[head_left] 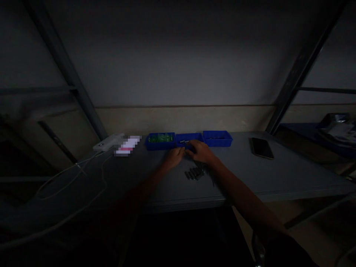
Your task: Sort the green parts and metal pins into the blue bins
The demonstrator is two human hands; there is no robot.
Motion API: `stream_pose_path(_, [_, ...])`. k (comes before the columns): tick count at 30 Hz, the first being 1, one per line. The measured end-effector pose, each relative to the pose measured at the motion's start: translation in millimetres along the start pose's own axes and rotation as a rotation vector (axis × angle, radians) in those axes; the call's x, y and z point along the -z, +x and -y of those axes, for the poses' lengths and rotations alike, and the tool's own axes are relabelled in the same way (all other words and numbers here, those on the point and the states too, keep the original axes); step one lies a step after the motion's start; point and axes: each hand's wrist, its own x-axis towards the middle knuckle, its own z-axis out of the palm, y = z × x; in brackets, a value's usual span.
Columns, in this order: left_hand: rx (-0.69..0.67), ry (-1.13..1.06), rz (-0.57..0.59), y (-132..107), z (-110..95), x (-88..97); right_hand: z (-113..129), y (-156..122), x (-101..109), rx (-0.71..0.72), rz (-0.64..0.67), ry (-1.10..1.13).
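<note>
The scene is dim. My left hand (174,157) and my right hand (200,151) are both stretched out to the front edge of the middle blue bin (189,140), close together. Their fingers are curled, and what they hold, if anything, is too dark to see. Small metal parts lie in that bin. A left blue bin (160,141) holds green pieces, and a right blue bin (217,138) stands beside them. Several small dark cylindrical parts (194,173) lie in a row on the grey table (278,174), just below my hands.
A dark phone (261,148) lies flat on the table to the right. A white device (107,142) with a white cable (75,174) sits at the left, next to a blurred label. Metal frame posts rise at both sides. A wall stands behind the table.
</note>
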Motion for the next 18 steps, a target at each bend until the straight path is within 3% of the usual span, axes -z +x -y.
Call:
stream_pose_path(5, [0.022,-0.086,0.0,1,4,1.8,5,0,-9,0.042,0.084,-0.024])
stream_pose_path(8, [0.006,-0.098,-0.038,0,5,3.0,2,0,-11,0.019,0.066,-0.005])
stream_pose_path(14, [-0.163,-0.206,-0.089,-4,2,10.6,1,3,-17,-0.067,0.056,0.026])
stream_pose_path(18, [-0.143,-0.155,-0.116,-5,-4,13.5,4,3,-16,-0.088,0.028,0.079])
